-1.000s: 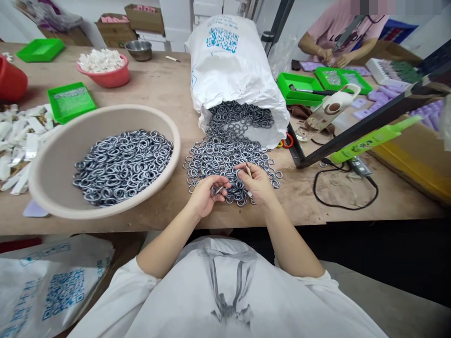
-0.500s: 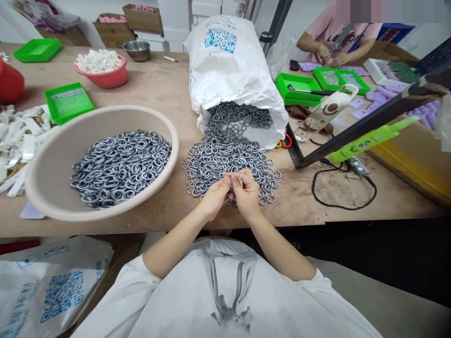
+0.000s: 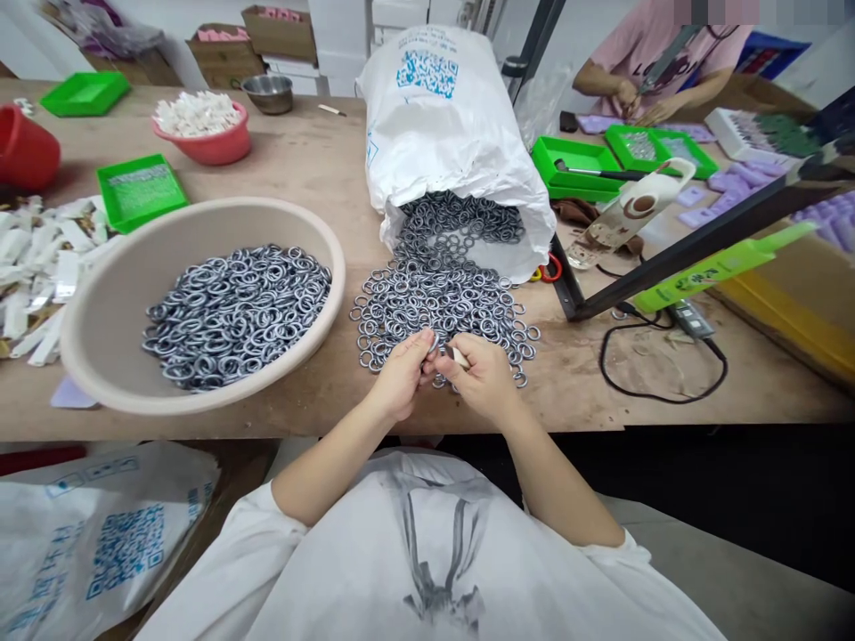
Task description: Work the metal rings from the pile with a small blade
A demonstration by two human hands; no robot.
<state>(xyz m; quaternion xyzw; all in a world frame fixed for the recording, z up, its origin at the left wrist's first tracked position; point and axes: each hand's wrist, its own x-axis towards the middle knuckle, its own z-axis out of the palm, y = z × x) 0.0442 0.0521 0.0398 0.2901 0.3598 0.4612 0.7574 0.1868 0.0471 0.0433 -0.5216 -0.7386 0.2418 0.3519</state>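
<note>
Between the thumb and fingers of my left hand (image 3: 403, 381) is a grey ring (image 3: 434, 343), partly covered by the fingertips. My right hand (image 3: 486, 378), close beside it, is closed round a small tool with a pale handle (image 3: 460, 357); its working end is too small to make out. Both hands are above the near edge of a heap of grey rings (image 3: 444, 298) on the table. Behind the heap lies a white sack (image 3: 441, 125), its mouth facing me and more rings inside. To the left, a wide beige basin (image 3: 100, 356) holds many similar rings.
A dark metal bar (image 3: 668, 258) slants over the table at right, with a cable (image 3: 607, 356) beneath. Green trays (image 3: 574, 156) and a bottle (image 3: 634, 209) stand behind it. White pieces (image 3: 40, 276) lie at far left. Another person's hands (image 3: 641, 102) work at back right.
My hands have moved slightly apart, the right one shifting right and turning, so the ring and the pale handle show more. The whole view has shifted a little.
</note>
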